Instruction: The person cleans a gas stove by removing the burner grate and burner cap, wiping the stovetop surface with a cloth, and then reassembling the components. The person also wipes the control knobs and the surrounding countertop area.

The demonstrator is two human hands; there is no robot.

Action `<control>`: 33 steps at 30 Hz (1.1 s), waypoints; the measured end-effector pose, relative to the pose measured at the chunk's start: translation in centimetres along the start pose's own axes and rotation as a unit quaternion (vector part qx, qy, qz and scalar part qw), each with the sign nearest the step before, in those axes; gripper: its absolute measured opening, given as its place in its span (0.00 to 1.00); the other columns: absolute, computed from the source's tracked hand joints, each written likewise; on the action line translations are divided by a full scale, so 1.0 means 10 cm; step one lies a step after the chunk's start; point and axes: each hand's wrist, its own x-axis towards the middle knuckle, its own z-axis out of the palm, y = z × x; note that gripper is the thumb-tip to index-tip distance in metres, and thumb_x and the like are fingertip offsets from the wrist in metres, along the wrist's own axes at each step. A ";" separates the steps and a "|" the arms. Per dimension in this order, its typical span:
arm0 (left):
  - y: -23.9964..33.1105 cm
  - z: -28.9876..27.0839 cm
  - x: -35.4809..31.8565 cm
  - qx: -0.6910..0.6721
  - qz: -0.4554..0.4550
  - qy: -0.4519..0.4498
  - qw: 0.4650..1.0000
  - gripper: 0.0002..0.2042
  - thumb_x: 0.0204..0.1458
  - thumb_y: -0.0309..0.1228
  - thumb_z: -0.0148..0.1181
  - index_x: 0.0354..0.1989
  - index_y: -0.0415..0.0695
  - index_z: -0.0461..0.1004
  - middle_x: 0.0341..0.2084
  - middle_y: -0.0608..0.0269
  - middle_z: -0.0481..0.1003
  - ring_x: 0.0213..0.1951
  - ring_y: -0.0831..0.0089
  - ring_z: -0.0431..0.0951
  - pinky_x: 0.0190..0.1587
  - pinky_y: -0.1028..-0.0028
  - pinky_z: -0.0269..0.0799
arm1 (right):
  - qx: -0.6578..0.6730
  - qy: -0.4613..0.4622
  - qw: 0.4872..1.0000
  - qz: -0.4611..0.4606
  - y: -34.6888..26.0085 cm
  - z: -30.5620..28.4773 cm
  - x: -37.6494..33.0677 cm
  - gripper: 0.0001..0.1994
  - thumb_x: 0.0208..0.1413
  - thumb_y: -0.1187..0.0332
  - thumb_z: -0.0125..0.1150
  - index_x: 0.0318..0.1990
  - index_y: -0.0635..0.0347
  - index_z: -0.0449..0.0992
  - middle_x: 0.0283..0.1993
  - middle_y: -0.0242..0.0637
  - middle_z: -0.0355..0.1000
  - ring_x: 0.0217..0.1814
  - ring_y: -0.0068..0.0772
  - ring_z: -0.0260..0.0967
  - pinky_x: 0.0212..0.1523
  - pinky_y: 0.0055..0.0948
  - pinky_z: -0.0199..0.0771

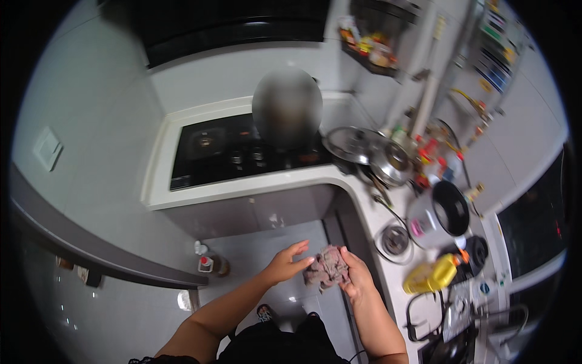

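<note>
Head view: rag bunched between both hands above floor, beside surface edge. Right hand fingers clamped on rag; left hand fingers apart, tips touching it. Likely slip: loose left contact, rag dropping near bottle.

Yellow bottle on counter

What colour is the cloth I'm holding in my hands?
The cloth is a mottled greyish-brown with a pinkish tint, seen in the head view.
</note>
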 end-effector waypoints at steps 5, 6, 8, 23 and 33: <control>-0.52 -1.39 0.51 -0.106 0.014 0.072 0.992 0.28 0.55 0.40 0.62 0.61 0.39 0.65 0.49 0.53 0.75 0.47 0.66 0.77 0.49 0.71 0.71 | 0.012 -0.133 0.991 0.015 0.13 1.33 1.28 0.17 0.60 0.69 0.58 0.54 0.66 0.70 0.48 0.42 0.74 0.48 0.35 0.75 0.48 0.34 0.78; -0.57 -1.64 0.63 -0.033 0.043 0.144 0.988 0.22 0.53 0.38 0.62 0.53 0.39 0.72 0.40 0.56 0.79 0.39 0.71 0.79 0.43 0.73 0.73 | 0.005 -0.144 0.989 0.015 0.15 1.53 1.50 0.17 0.60 0.70 0.58 0.55 0.66 0.69 0.49 0.42 0.74 0.48 0.34 0.74 0.48 0.33 0.78; -0.56 -2.07 0.84 0.028 0.005 0.226 0.974 0.17 0.52 0.36 0.63 0.47 0.40 0.75 0.36 0.56 0.80 0.38 0.73 0.79 0.42 0.73 0.73 | -0.030 -0.139 0.990 -0.007 0.21 1.69 2.15 0.16 0.59 0.73 0.57 0.54 0.66 0.70 0.47 0.41 0.75 0.47 0.32 0.75 0.46 0.30 0.78; -0.93 -3.18 2.30 0.328 0.063 0.358 0.872 0.19 0.41 0.24 0.65 0.45 0.44 0.76 0.42 0.55 0.74 0.46 0.54 0.72 0.49 0.59 0.67 | -0.729 0.015 0.469 -0.498 -0.05 1.89 4.36 0.28 0.51 0.48 0.63 0.58 0.46 0.70 0.65 0.54 0.53 0.65 0.64 0.50 0.56 0.64 0.56; -1.03 -3.85 1.10 0.344 0.008 0.501 0.794 0.17 0.45 0.22 0.63 0.47 0.42 0.74 0.43 0.52 0.75 0.47 0.53 0.73 0.52 0.62 0.68 | -0.812 -0.064 0.478 -0.329 1.27 2.71 4.20 0.39 0.49 0.52 0.64 0.68 0.48 0.55 0.70 0.61 0.39 0.73 0.68 0.32 0.62 0.73 0.38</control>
